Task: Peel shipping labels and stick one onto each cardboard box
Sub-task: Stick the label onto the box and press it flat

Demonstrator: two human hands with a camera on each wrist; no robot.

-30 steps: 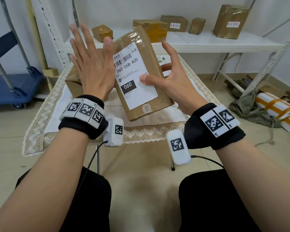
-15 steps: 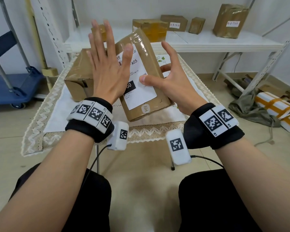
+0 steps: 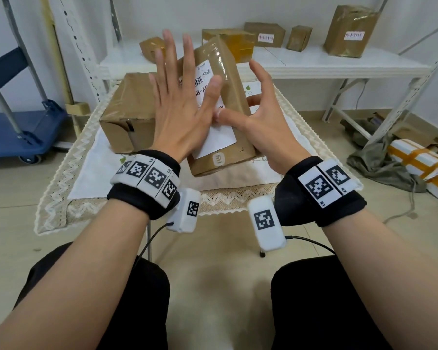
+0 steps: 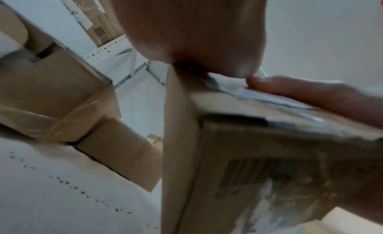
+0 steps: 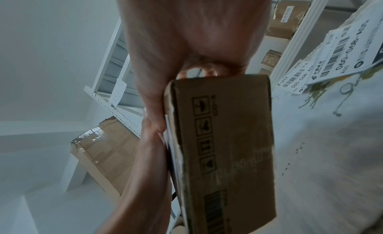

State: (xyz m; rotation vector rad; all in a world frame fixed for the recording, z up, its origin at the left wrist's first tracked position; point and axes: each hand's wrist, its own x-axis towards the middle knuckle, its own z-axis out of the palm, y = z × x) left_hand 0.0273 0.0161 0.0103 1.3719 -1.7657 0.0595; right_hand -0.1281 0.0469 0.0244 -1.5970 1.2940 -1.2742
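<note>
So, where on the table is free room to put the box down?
Bare cloth lies left-front, between the lace edge and the big box. Behind the held box, spare labels crowd the cloth.

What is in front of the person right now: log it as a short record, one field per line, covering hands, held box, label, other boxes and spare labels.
left hand: open, flat fingers pressing on the label
right hand: grips the held box, thumb on the label
held box: tilted, propped on the table
label: white, stuck on the box's upper face
second box: lying on the table, left of the held box
shelf boxes: several on the white shelf behind
spare labels: loose on the tablecloth
</note>
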